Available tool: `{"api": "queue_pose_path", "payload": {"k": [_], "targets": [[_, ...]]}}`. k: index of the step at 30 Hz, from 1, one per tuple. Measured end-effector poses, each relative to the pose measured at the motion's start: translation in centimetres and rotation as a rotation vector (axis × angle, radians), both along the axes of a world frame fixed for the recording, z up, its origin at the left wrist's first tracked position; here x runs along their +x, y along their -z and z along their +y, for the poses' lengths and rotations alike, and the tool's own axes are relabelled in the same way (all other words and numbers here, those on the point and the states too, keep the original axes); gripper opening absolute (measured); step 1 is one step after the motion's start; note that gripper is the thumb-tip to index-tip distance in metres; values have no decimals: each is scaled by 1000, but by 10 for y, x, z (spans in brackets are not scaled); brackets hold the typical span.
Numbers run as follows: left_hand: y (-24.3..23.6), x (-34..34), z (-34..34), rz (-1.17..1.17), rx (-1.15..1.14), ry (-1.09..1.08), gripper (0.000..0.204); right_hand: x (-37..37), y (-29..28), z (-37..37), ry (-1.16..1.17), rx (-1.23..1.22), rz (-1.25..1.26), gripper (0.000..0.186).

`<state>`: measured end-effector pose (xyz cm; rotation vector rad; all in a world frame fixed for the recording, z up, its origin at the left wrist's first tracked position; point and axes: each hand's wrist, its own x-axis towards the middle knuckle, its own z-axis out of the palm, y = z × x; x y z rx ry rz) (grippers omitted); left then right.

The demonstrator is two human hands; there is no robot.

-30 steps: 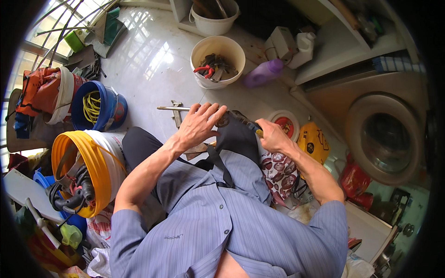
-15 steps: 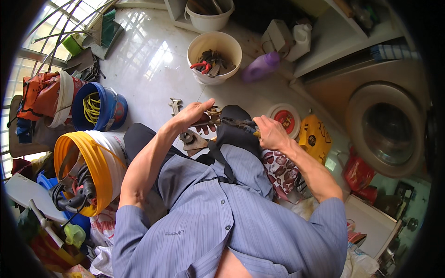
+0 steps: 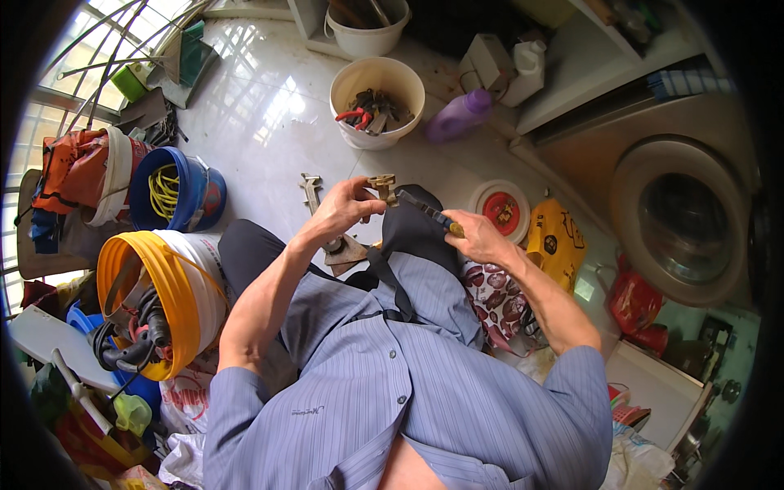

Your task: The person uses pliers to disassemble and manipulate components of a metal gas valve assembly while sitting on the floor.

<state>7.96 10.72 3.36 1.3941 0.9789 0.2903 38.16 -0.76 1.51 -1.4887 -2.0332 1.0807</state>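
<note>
Pinched in the fingers of my left hand (image 3: 345,208) is a small brass fitting (image 3: 382,186) with a wide round end. My right hand (image 3: 483,237) is closed around the yellow grip of a pair of dark pliers (image 3: 426,211); their tips point at the fitting and lie just beside it, over my knee. Whether the tips touch the brass I cannot tell. On the floor past my left wrist lies a grey metal tool (image 3: 310,192). Beneath that hand, a flat brownish metal piece (image 3: 349,255) is partly hidden.
A white bucket of hand tools (image 3: 378,69) stands ahead, beside a purple bottle (image 3: 459,116). Leftward are a blue bucket (image 3: 208,192) with yellow cord and a yellow-rimmed bucket (image 3: 181,278) holding a power tool. A round white lid (image 3: 482,196), a yellow bag (image 3: 563,237) and a washing machine (image 3: 604,171) are rightward.
The pliers have come away from the brass fitting, their tips now beside it. My left hand has lifted and turned the fitting, so its round end faces up.
</note>
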Motion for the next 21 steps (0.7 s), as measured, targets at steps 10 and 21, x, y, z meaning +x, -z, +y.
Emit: {"api": "queue_pose_path", "payload": {"k": [10,21], "targets": [[1,5,-23,-191,-162,-162,32,-15,-5,-28,366,-562,555,30],[99,-6,-9,185,-5,-401,45,16,140,-16,535,-568,-480,49]]}}
